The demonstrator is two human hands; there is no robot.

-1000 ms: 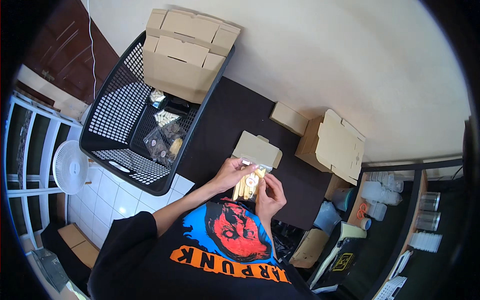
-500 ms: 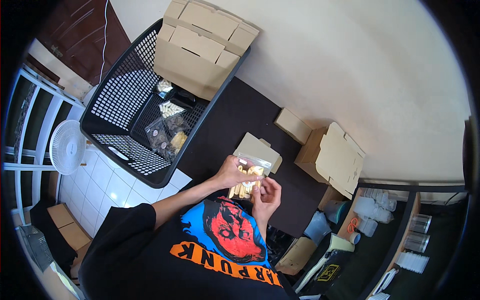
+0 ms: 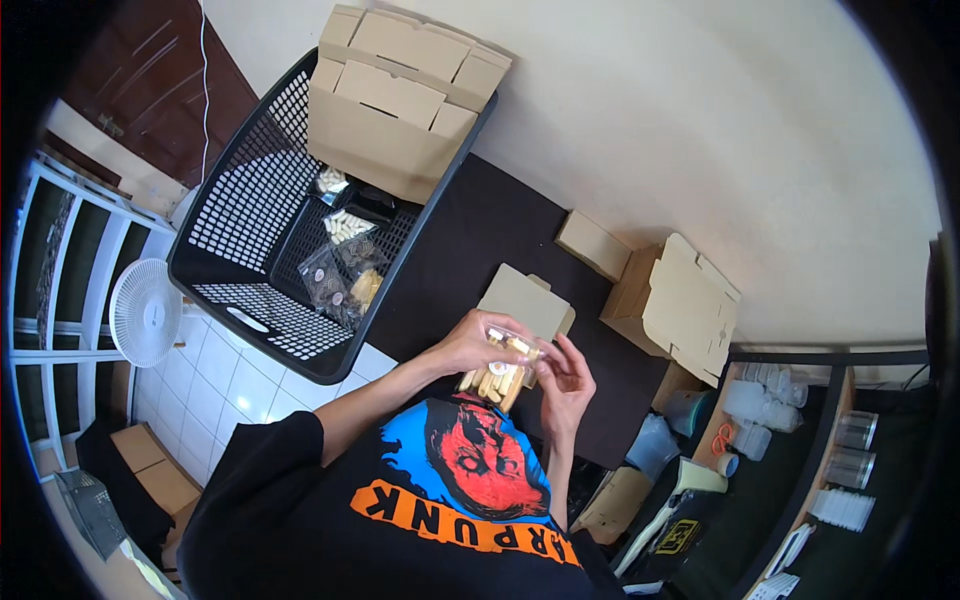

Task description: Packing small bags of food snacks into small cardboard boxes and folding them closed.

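Note:
A clear plastic bag (image 3: 493,384) holds several pale yellow stick-shaped pieces and has a small round label. Gripping its top part from the left is my left hand (image 3: 474,343), thumb across the front. My right hand (image 3: 566,392) is at the bag's upper right edge, with its thumb and a finger closed on the plastic there and other fingers raised. The bag is tilted in front of my shirt. Just beyond my hands, an opened cardboard box (image 3: 520,298) lies on the dark tabletop (image 3: 440,265).
To the left stands a black perforated basket (image 3: 240,210) with flattened cardboard boxes (image 3: 390,130) and several filled plastic bags (image 3: 348,226). Against the wall are a closed box (image 3: 592,246) and an open-lidded box (image 3: 675,305). Shelves at right hold containers and orange scissors (image 3: 722,438).
My right hand has shifted to the right and its fingers have moved up along the bag's edge. The bag's upper edge now looks bent, while my left hand keeps its grip.

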